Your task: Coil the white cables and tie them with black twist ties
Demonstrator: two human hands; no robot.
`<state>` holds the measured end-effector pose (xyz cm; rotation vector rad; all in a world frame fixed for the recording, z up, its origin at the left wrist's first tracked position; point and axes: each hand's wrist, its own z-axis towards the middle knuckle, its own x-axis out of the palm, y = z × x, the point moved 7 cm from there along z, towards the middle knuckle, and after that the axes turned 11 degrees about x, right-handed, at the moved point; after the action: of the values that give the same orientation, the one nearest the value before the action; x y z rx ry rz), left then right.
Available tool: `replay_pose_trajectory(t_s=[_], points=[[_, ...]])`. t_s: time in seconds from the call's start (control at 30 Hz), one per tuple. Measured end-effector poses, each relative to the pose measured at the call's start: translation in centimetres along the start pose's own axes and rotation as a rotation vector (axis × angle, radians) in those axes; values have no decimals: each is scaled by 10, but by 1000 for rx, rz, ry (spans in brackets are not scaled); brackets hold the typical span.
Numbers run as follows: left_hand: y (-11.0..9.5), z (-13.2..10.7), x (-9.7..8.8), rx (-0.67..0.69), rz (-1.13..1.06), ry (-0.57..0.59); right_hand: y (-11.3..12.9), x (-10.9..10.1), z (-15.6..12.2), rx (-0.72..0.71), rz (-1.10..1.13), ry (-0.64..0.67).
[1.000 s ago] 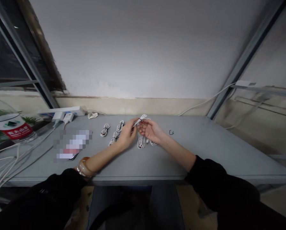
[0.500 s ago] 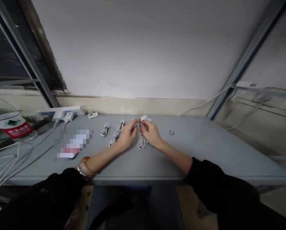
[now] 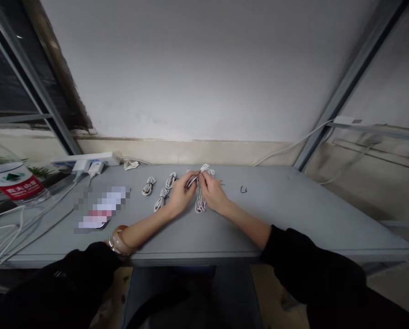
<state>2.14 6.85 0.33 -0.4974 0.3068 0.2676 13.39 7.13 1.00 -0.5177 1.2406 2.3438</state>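
L hand & R hand close together, both pinching white cable bundle at 12 o'clock on grey table. 3 more coiled cables lie at hands' 9 o'clock.

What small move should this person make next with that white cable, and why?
Probably pull the binding snug around the white cable bundle, pinched between the left hand and right hand. Its loops still hang loosely below the fingers, while the three coiled cables beside it look already neatly bound.
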Motion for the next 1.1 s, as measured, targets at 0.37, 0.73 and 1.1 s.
replay_pose_trajectory(t_s=[0.37, 0.73, 1.1], points=[[-13, 1, 9, 27, -109, -6, -8, -6, 3, 100, 28, -125], [-8, -4, 12, 79, 13, 24, -6, -5, 1, 142, 120, -98], [-9, -5, 16, 182, 156, 53, -12, -6, 3, 174, 116, -169]])
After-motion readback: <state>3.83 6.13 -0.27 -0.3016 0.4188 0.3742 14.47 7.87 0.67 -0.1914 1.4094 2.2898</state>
